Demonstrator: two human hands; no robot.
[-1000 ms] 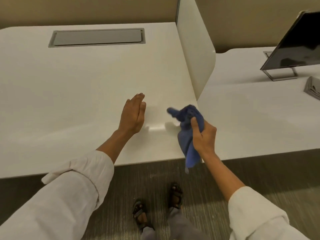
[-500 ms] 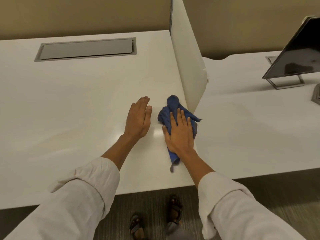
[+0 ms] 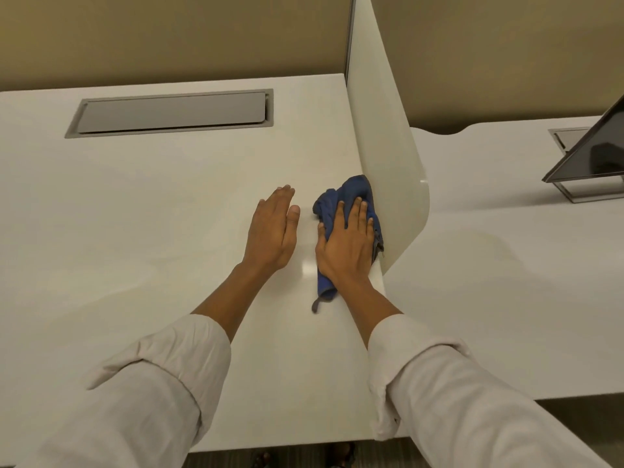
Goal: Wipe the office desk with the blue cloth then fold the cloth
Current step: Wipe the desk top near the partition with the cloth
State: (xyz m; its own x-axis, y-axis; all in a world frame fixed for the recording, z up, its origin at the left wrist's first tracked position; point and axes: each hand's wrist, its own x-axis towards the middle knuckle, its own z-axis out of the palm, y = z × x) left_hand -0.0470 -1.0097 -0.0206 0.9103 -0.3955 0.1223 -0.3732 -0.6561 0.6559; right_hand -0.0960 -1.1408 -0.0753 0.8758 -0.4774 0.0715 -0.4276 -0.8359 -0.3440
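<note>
The blue cloth (image 3: 341, 201) lies bunched on the white office desk (image 3: 152, 204), right against the foot of the white divider panel. My right hand (image 3: 346, 246) presses flat on top of the cloth, fingers spread, covering its middle; a tail of cloth sticks out below my wrist. My left hand (image 3: 273, 228) rests flat on the bare desk just left of the cloth, fingers together, holding nothing.
A white curved divider panel (image 3: 381, 136) stands along the desk's right edge. A grey cable hatch (image 3: 172, 111) is set into the desk at the back. A dark monitor (image 3: 594, 153) stands on the neighbouring desk at far right. A beige wall runs behind.
My right hand brought the cloth down from the air onto the desk, flattened on it, and slid it forward against the divider. The left hand stayed flat on the desk.
</note>
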